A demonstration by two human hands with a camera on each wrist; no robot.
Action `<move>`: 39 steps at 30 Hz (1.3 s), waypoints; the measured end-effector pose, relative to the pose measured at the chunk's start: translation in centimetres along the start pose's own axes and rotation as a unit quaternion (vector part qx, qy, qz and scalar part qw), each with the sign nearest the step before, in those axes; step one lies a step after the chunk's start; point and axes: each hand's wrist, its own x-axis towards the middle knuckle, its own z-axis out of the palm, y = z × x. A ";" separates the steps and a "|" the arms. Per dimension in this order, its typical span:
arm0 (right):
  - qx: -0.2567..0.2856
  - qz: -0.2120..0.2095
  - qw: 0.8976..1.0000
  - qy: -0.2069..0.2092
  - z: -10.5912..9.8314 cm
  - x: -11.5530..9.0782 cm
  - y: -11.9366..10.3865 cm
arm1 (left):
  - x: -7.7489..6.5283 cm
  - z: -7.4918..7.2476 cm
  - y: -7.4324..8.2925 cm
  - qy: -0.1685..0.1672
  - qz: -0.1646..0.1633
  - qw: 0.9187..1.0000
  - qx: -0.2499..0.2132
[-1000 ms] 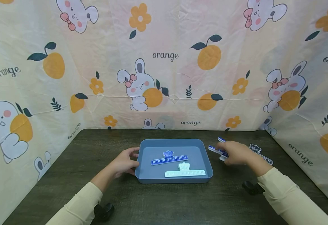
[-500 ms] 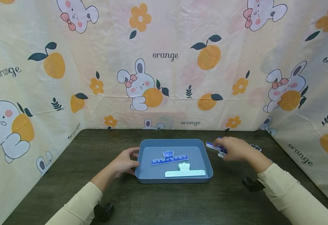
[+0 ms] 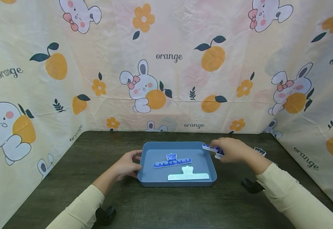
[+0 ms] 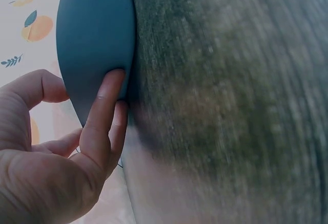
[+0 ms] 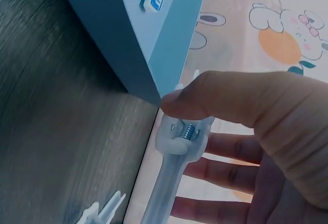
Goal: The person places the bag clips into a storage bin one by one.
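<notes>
My right hand (image 3: 235,151) pinches a blue-and-white spring bag clip (image 3: 211,149) with a piano-key pattern. In the head view the clip's tip overlaps the back right rim of a blue-grey tray (image 3: 160,184). The right wrist view shows the thumb on the clip's handle (image 5: 171,139), right by its metal spring. My left hand (image 3: 127,164) rests against the tray's left side, fingertips on the outer wall (image 4: 97,24). Inside the tray lie a blue piano-key clip (image 3: 172,163) and a mint-green clip (image 3: 188,176).
Behind the right wrist another clip (image 3: 260,151) with a dark, white-edged handle lies on the dark wooden table (image 3: 166,206), mostly hidden by the arm. A curtain (image 3: 178,79) printed with rabbits and oranges stands behind and beside the table.
My right hand has lifted the blue clip and carried it left to the tray's back right corner. The left hand and the tray stay in place.
</notes>
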 end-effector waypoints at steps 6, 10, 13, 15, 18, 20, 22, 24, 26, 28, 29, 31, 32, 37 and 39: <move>0.000 -0.004 1.000 0.001 0.1 0.7 -0.8 | 0.0 0.0 0.0 0.002 -0.001 1.000 -0.001; -0.004 -0.009 1.000 -0.002 0.2 1.2 -1.4 | 0.0 0.1 0.0 0.002 0.000 1.000 -0.001; -0.010 -0.012 1.000 -0.006 0.3 1.6 -2.0 | 0.0 0.1 0.0 0.003 -0.001 1.000 0.001; -0.012 -0.016 1.000 -0.008 0.4 1.8 -2.3 | 0.0 0.1 0.0 0.003 -0.001 1.000 0.004; -0.012 -0.020 1.000 -0.013 0.5 2.2 -2.7 | -0.1 0.1 0.0 0.004 -0.002 1.000 0.007; -0.014 -0.021 1.000 -0.015 0.7 2.5 -3.0 | -0.1 0.1 0.1 0.003 -0.003 1.000 0.006; -0.017 -0.019 1.000 -0.017 0.8 2.7 -3.2 | -0.1 0.1 0.1 0.002 -0.003 1.000 0.005; -0.019 -0.016 0.999 -0.020 0.9 3.0 -3.5 | -0.1 0.1 0.2 0.001 -0.004 1.000 0.004; -0.021 -0.016 0.999 -0.024 0.9 3.3 -3.7 | -0.2 0.0 0.2 0.001 -0.006 1.000 0.003; -0.021 -0.015 0.999 -0.027 0.9 3.6 -3.9 | -0.2 0.0 0.2 0.001 -0.007 1.000 0.003; -0.020 -0.014 0.999 -0.029 0.8 3.8 -4.0 | -0.2 0.0 0.2 0.001 -0.007 1.000 0.003; -0.021 -0.017 0.999 -0.032 0.7 4.1 -4.1 | -0.1 0.0 0.3 0.000 -0.008 1.000 0.003; -0.020 -0.018 0.999 -0.034 0.7 4.2 -4.2 | -0.1 0.0 0.3 0.000 -0.008 1.000 0.003; -0.012 -0.022 0.998 -0.052 0.5 5.0 -4.7 | -0.1 0.0 0.2 -0.001 -0.004 1.000 0.002; -0.008 -0.023 0.998 -0.058 0.5 5.3 -4.9 | -0.1 0.0 0.2 -0.001 -0.003 1.000 0.002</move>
